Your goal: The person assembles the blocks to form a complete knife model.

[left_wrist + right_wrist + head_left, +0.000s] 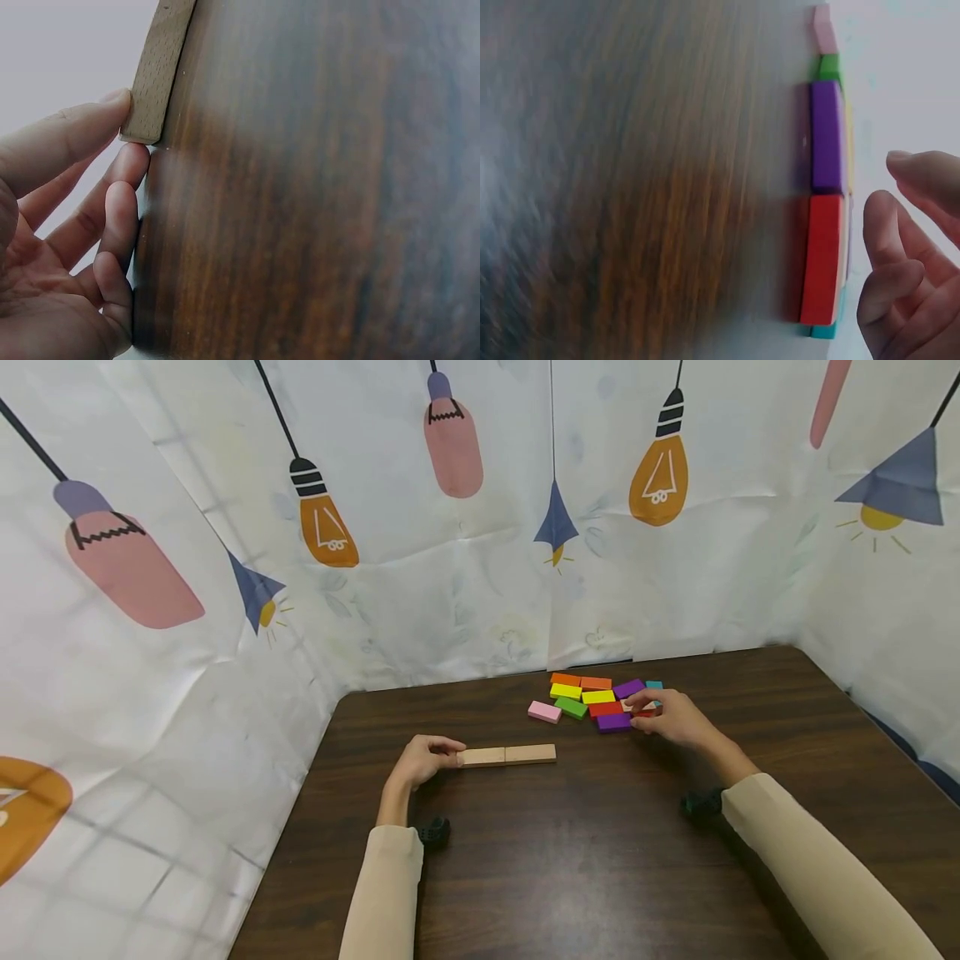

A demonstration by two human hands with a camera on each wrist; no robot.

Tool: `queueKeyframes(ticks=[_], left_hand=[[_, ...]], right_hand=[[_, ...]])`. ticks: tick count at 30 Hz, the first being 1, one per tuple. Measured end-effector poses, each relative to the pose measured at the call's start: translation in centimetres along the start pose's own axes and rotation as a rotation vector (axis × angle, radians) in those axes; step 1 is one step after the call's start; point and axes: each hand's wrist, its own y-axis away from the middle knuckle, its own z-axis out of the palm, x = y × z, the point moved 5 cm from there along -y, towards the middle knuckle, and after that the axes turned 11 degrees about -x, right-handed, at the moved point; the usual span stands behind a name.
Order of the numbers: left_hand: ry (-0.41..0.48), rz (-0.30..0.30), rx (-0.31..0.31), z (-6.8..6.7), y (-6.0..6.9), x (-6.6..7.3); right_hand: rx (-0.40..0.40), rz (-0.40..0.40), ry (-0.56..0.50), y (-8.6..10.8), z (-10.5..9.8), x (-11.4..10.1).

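Note:
Two plain wooden blocks lie end to end in a row on the table, a left wooden block [482, 757] and a right wooden block [530, 754]. My left hand [424, 762] pinches the outer end of the left one, its thumb on the wood in the left wrist view. Over the right side of a cluster of coloured blocks hovers my right hand [672, 718], thumb and fingers apart and holding nothing. Below it are a red block [822, 259], a purple block [826, 137] and a teal block [654, 685]. The hand partly hides the blocks in the head view.
Other blocks of the cluster are a pink block [544, 712], a green block [572, 707], a yellow block [566, 692] and an orange block [596, 682]. They lie flat near the back edge of the dark wooden table [570, 860]. A lamp-patterned curtain [495, 585] hangs behind.

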Motion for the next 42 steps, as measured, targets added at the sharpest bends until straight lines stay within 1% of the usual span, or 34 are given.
queueKeyframes(ticks=[6,13,21,30,34,42], left_hand=[[-0.004,0.003,0.000,0.0,0.0,-0.1],[-0.003,-0.007,0.003,0.0,0.2,-0.1],[0.006,-0.017,-0.002,0.0,0.1,-0.2],[-0.003,-0.008,-0.002,0.0,0.3,0.0],[-0.005,-0.004,-0.001,0.0,0.2,0.1],[0.003,-0.005,-0.004,0.0,0.2,0.1]], right_hand=[[-0.048,0.027,0.057,-0.8,0.0,0.5],[-0.053,0.007,0.169,-1.3,0.1,0.2],[-0.058,0.014,0.208,-1.8,0.5,0.1],[-0.097,0.004,0.196,-2.5,1.2,0.3],[-0.104,-0.009,0.212,-2.5,1.4,0.2],[-0.115,-0.007,0.262,-2.3,1.8,-0.3]])
